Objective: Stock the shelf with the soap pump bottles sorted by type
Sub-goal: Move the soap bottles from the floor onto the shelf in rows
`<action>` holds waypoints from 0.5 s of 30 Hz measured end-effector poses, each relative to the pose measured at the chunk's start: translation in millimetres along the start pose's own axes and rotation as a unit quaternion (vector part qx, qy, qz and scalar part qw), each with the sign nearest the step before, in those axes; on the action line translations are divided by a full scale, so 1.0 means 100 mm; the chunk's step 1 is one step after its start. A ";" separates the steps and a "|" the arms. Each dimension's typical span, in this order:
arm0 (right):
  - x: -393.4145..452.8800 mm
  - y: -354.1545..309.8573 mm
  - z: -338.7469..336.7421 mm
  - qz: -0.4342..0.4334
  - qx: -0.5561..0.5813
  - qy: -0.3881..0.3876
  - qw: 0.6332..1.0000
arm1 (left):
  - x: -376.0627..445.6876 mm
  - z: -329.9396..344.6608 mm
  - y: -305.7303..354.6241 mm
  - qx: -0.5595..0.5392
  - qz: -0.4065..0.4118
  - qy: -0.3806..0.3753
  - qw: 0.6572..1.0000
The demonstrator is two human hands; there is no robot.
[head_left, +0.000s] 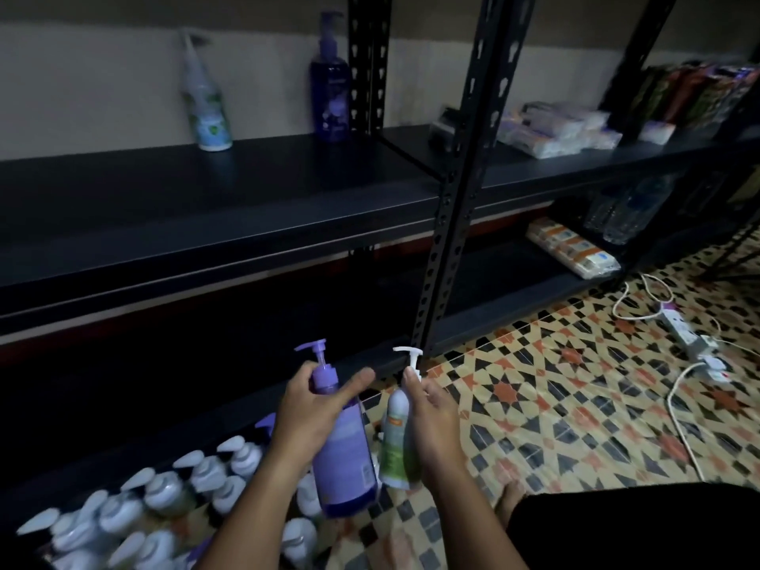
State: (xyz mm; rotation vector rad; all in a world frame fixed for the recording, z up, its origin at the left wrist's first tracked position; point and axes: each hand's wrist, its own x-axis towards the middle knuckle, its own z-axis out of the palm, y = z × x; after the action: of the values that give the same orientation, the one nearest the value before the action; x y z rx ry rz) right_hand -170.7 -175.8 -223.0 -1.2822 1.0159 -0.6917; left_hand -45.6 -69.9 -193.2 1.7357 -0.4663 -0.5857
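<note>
patterned tile floor [575,405] at 4 o'clock, dark metal shelf [205,207] across the upper frame. on the shelf at 11 o'clock: one white-green bottle [207,109] and, well apart, one dark purple bottle [331,96], both upright. left hand [312,409] grips a purple pump bottle [343,454] near its neck. right hand [436,421] grips a white pump bottle [397,442], just beside the purple one. cluster of white-capped bottles [164,499] on the floor at 7 o'clock. power strip [691,339] at 3 o'clock.
</note>
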 end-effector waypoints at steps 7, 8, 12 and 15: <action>-0.19 0.04 0.10 -0.018 -0.099 0.001 0.995 | -0.12 -0.19 -0.05 -0.044 -0.123 -0.081 0.988; -0.20 0.04 0.11 -0.023 -0.122 -0.001 0.992 | -0.12 -0.20 -0.08 -0.047 -0.134 -0.083 0.986; -0.21 0.06 0.13 -0.013 -0.154 -0.034 0.987 | -0.09 -0.28 -0.18 -0.042 -0.169 -0.079 0.982; -0.21 0.06 0.11 0.010 -0.145 -0.055 0.988 | -0.11 -0.32 -0.17 -0.052 -0.165 -0.083 0.981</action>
State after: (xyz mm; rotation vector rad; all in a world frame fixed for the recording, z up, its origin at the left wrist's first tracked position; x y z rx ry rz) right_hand -170.3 -150.9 -224.7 -1.5419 1.0634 -0.4625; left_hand -34.9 -35.0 -201.9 1.6817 -0.2582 -0.9803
